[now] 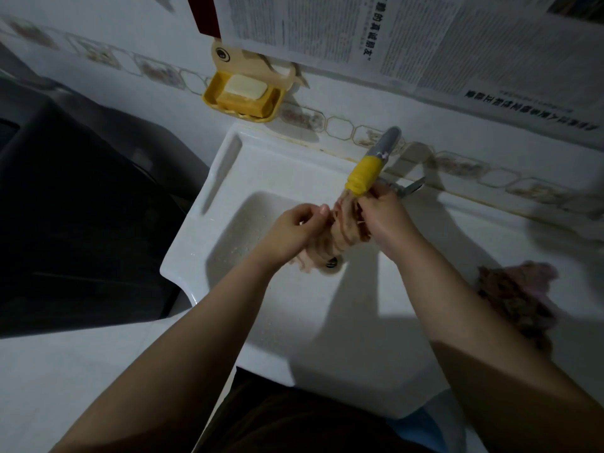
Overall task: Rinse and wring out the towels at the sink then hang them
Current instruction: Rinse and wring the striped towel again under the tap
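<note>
A pale pink towel (340, 235), bunched into a twisted roll, hangs over the white sink basin (261, 295) just under the tap (376, 161), whose spout is wrapped in yellow. My left hand (295, 228) grips the towel's left side with curled fingers. My right hand (384, 212) grips its upper right part, close to the spout. The towel's lower end reaches down near the drain (331, 268). A second, darker pink towel (513, 299) lies crumpled on the counter at the right, partly behind my right forearm.
A yellow soap dish (243, 96) with a bar of soap hangs on the tiled wall above the sink's left corner. Newspaper sheets (408, 37) cover the wall higher up. A dark appliance (75, 207) stands to the left of the sink.
</note>
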The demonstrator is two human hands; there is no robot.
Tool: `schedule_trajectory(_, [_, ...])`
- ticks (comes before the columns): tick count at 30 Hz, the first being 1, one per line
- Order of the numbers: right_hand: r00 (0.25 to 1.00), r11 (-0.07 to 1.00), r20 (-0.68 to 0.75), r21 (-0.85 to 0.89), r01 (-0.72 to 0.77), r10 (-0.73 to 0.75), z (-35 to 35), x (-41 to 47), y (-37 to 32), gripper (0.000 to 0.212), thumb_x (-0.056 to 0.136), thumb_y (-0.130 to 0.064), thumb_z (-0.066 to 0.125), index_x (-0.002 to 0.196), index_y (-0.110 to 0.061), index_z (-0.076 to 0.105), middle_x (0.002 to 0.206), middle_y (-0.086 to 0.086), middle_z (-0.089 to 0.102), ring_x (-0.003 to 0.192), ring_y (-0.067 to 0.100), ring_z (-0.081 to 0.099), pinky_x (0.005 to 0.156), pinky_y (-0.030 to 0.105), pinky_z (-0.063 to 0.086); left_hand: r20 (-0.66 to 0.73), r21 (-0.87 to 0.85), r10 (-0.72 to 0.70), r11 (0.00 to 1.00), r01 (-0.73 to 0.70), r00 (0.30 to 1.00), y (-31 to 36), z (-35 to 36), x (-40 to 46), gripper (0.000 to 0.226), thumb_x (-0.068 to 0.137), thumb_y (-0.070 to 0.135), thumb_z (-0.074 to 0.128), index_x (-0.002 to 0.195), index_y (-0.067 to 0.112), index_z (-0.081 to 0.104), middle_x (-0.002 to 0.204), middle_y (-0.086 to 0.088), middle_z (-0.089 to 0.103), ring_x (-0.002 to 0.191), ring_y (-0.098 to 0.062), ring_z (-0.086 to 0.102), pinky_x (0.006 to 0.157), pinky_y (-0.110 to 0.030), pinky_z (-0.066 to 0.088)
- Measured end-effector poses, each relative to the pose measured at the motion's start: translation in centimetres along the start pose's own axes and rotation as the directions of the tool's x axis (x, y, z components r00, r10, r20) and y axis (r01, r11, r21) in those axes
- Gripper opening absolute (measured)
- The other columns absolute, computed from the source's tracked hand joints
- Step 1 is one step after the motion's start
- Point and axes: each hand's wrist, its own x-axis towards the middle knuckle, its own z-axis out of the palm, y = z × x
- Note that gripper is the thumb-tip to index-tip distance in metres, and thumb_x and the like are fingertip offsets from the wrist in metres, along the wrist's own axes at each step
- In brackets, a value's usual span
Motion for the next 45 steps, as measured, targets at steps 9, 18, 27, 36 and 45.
schedule_trajectory(9, [0.987,0.99,-0.138,-0.123,0.07,-0.087,3.7,-2.2,-1.1,0.051,0.087,-0.054,0.057,0.051,-0.02,0.048,0.045,-0.005,0.05,0.051,0.01,0.053,0.056,0.028,0.042,0.05,-0.604,-0.382,0.724,0.333,0.923,1.5,3.2,2.5,0.059,0.096,0.057,0.039,0.094,0.002,0.061,0.076,-0.009,0.072,0.078,-0.023,0.067,0.074,-0.036,0.052])
schedule_trajectory(18, [0.963,0.917,-0.183,-0.381,0.115,-0.197,4.5,-2.0,-0.7,0.054,0.096,-0.05,0.036,0.081,-0.008,0.066,0.077,0.012,0.065,0.073,0.028,0.059,0.065,0.032,0.042,-0.049,-0.598,-0.495,0.71,0.372,0.867,4.0,4.4,2.6,0.065,0.099,0.05,0.039,0.126,-0.007,0.053,0.128,-0.028,0.056,0.115,-0.044,0.055,0.094,-0.045,0.047])
schedule_trajectory(27, [0.96,0.909,-0.252,-0.417,0.006,-0.122,3.9,-0.8,-0.4,0.052,0.095,-0.052,0.039,0.086,-0.009,0.066,0.089,0.017,0.067,0.088,0.034,0.062,0.075,0.037,0.048,0.054,-0.61,-0.524,0.657,0.443,0.85,4.6,5.1,1.7,0.057,0.098,0.051,0.039,0.107,0.001,0.063,0.11,-0.03,0.063,0.1,-0.04,0.064,0.084,-0.041,0.051])
schedule_trajectory(36, [0.959,0.892,-0.261,-0.451,-0.02,-0.111,3.5,-0.2,-0.2,0.052,0.095,-0.051,0.04,0.082,-0.009,0.067,0.084,0.015,0.067,0.077,0.029,0.058,0.069,0.034,0.044,0.18,-0.616,-0.514,0.606,0.503,0.839,4.9,4.0,2.4,0.062,0.093,0.06,0.041,0.118,0.008,0.064,0.114,-0.027,0.063,0.095,-0.034,0.066,0.079,-0.034,0.056])
schedule_trajectory(45, [0.983,0.901,0.019,0.398,-0.172,0.18,-0.8,1.3,0.2,0.027,0.09,-0.02,0.055,0.063,-0.019,0.059,0.055,-0.003,0.06,0.053,0.013,0.058,0.062,0.028,0.046,0.309,-0.524,-0.397,0.687,0.503,0.864,1.7,0.4,1.7,0.041,0.102,0.026,0.039,0.122,-0.007,0.054,0.118,-0.027,0.059,0.103,-0.033,0.06,0.085,-0.039,0.054])
